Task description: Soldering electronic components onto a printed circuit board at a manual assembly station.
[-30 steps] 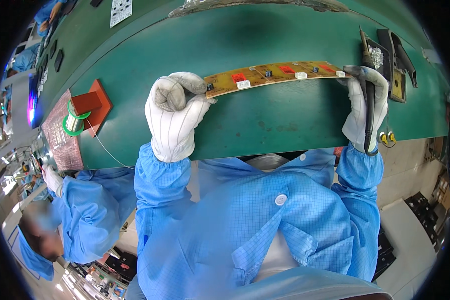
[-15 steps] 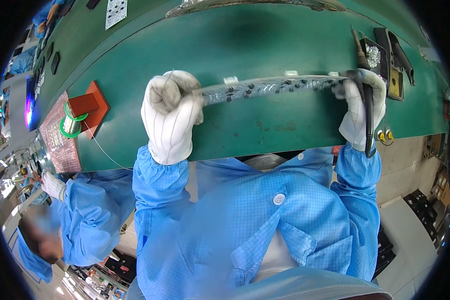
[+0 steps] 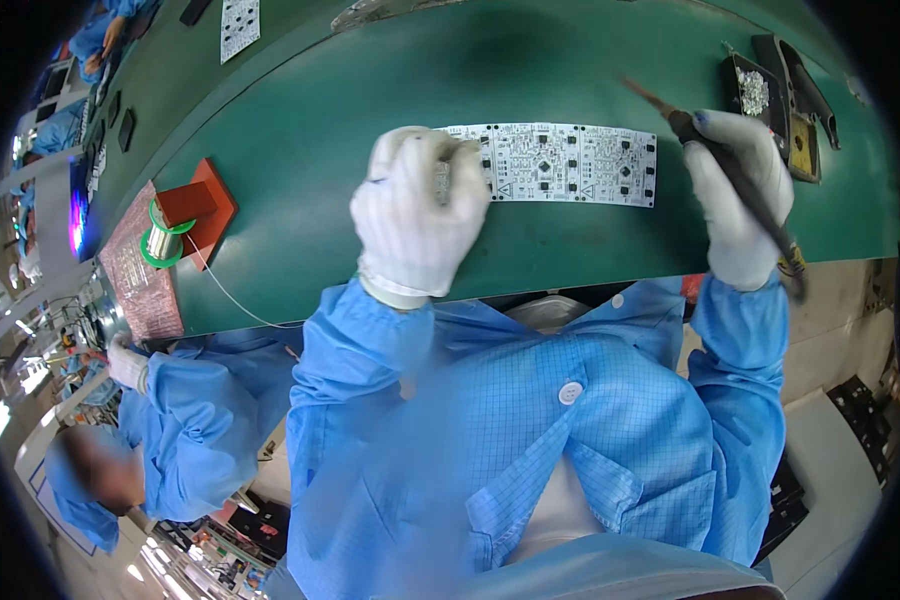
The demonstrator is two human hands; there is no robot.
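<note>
A long white circuit board panel (image 3: 560,165) with small black parts lies face up on the green bench, slightly curved in this view. My left hand (image 3: 420,205), in a white glove, is closed over the board's left end, with curled fingers that hide that end. To the right of the board, my gloved right hand (image 3: 745,190) is wrapped round a soldering iron (image 3: 735,175). The iron's thin brown tip points up and left, above the bench and apart from the board. Its cord end trails down past my wrist.
At left, a solder wire spool (image 3: 163,243) hangs on a red-brown stand (image 3: 205,205) beside pink bubble wrap (image 3: 135,270). A black iron holder (image 3: 802,90) with a tray of metallic scraps (image 3: 753,92) and a yellowish sponge (image 3: 802,150) stands far right. A co-worker (image 3: 195,420) sits at left.
The board has gone from edge-on between both hands to lying face up on the bench. My right hand has let go of it, and the iron now points up-left. My left hand has shifted right.
</note>
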